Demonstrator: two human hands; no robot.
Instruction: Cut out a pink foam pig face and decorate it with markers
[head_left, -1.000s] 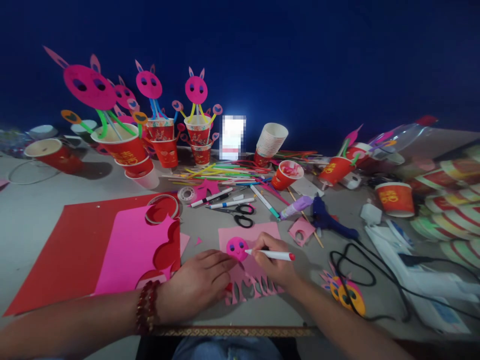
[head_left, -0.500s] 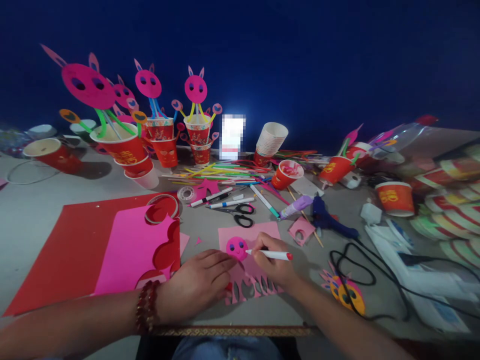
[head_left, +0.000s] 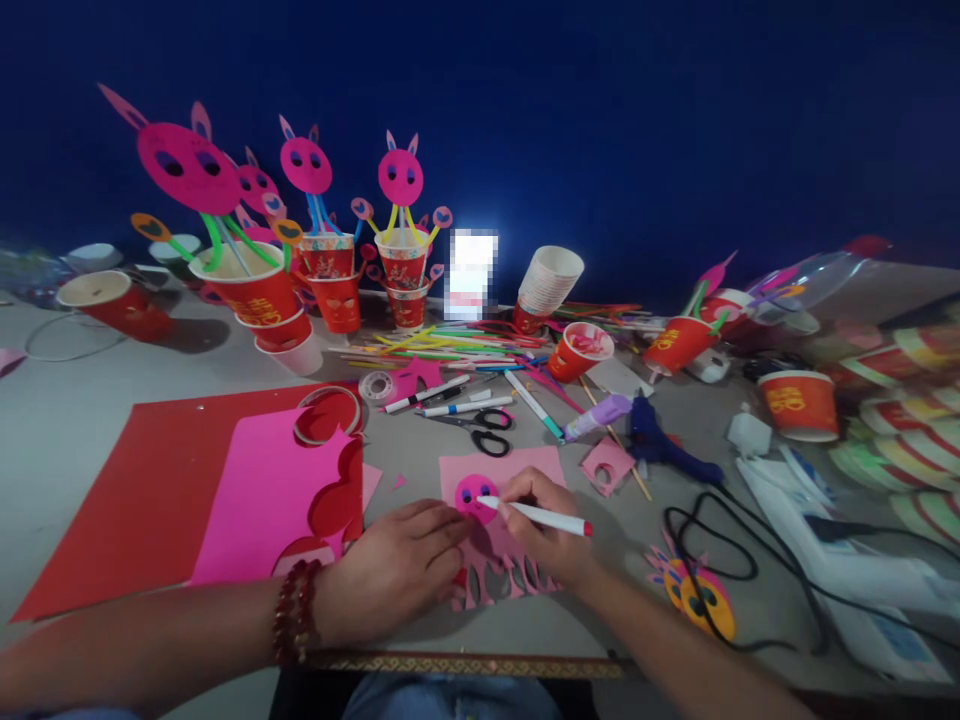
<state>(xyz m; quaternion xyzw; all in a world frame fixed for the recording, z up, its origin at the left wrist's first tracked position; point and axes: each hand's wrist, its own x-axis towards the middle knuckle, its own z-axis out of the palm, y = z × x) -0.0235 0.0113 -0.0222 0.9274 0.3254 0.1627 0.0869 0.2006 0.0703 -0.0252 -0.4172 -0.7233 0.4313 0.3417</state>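
My right hand [head_left: 551, 525] is closed around a white marker [head_left: 551, 518] with a red end. Its tip is over the face of a round pink paper disc [head_left: 466, 490], which has two dark eyes with purple lids. Under the disc lies a light pink sheet [head_left: 536, 462] with leaf-shaped holes cut along its near edge. My left hand [head_left: 405, 560] lies palm down, fingers stretched out, with the fingertips at the disc's lower left edge. A small red thing [head_left: 459, 577] shows beside its thumb side; what it is I cannot tell.
Scissors [head_left: 491, 430], several markers and a purple tube [head_left: 598, 416] lie beyond the sheet. Red and pink sheets are at left, a blue glue gun [head_left: 667, 445] and black cord at right. Decorated paper cups [head_left: 251, 295] and a stack of cups [head_left: 551, 283] stand behind.
The marker tip has moved left and slightly up across the disc's face. My left hand stays in place; the whole view has shifted slightly.
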